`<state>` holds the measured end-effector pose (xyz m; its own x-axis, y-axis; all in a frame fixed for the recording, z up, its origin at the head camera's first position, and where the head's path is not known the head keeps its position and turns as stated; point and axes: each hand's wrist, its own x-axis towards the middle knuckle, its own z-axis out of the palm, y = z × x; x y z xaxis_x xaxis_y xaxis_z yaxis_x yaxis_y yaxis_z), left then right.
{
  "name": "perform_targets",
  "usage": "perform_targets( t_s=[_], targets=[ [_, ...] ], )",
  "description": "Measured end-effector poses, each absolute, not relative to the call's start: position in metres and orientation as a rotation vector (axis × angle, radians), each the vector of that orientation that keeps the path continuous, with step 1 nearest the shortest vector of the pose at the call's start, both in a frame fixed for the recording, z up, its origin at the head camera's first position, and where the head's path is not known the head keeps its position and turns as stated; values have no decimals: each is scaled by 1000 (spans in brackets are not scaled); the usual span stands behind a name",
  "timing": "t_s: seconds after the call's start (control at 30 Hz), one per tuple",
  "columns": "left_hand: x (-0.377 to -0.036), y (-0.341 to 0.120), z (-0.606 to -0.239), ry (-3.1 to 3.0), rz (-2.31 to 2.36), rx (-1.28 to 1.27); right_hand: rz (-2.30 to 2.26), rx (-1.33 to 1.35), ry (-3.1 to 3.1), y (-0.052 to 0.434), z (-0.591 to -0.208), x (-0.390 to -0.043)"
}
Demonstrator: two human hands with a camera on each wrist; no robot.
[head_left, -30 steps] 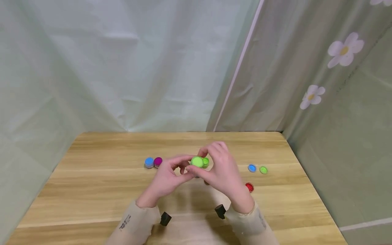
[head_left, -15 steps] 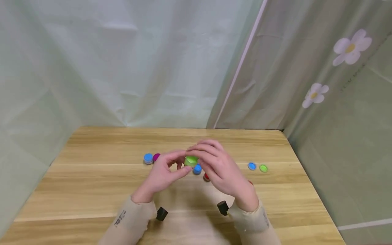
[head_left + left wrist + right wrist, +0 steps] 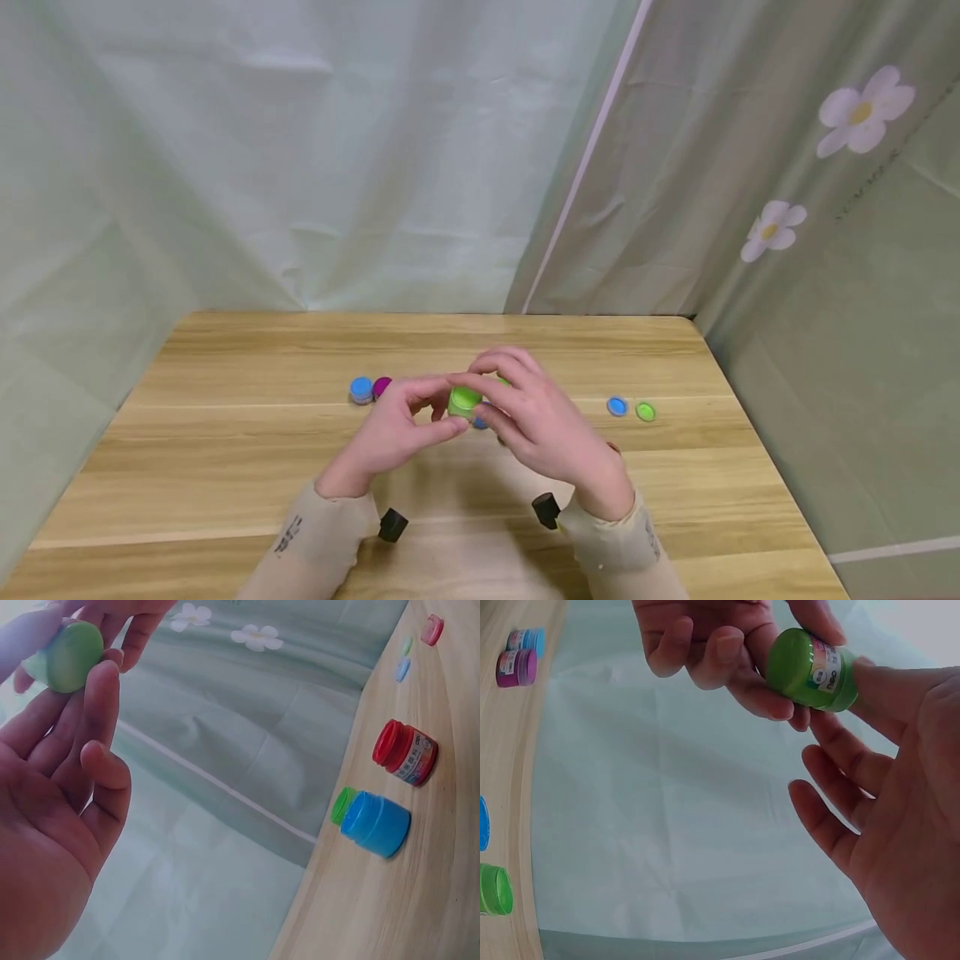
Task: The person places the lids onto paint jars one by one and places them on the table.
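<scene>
A small green paint jar [image 3: 463, 403] is held up above the table between both hands. My left hand [image 3: 393, 429] grips its base end with thumb and fingers. The thumb and index finger of my right hand [image 3: 536, 421] pinch its rim end, while the other fingers fan out loosely. The right wrist view shows the label on the jar [image 3: 817, 671] and the right thumb against the rim end. In the left wrist view, fingers partly cover the jar [image 3: 71, 656]. Whether that end carries a lid is hard to tell.
On the wooden table [image 3: 225, 483], a blue jar [image 3: 362, 390] and a purple jar [image 3: 382, 386] stand left. Red [image 3: 409, 754], blue [image 3: 379, 825] and green [image 3: 343, 806] jars stand behind the hands. Blue [image 3: 617, 407], green [image 3: 646, 412] and red [image 3: 433, 630] lids lie right.
The held jar has shifted slightly left and tilted. My right fingers have moved over its top and then back to a pinch at the rim.
</scene>
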<state>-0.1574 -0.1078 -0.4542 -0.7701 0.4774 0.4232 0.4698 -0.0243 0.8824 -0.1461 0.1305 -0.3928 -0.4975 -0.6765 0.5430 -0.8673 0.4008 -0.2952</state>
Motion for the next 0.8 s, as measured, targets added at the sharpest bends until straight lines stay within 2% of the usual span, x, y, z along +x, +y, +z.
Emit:
perform_targets(
  t_s=[0.23,0.6,0.8],
  targets=[
    [-160,-108,-455,2203,1974,1083,801,1254,-2391,130,-394,-144],
    [-155,-106,-453,2206,1971,900,743,1039,-2433,126,-397,-142],
    [-154,-109,-451,2179,1984,927,814,1226,-2353,130,-392,-144]
  ],
)
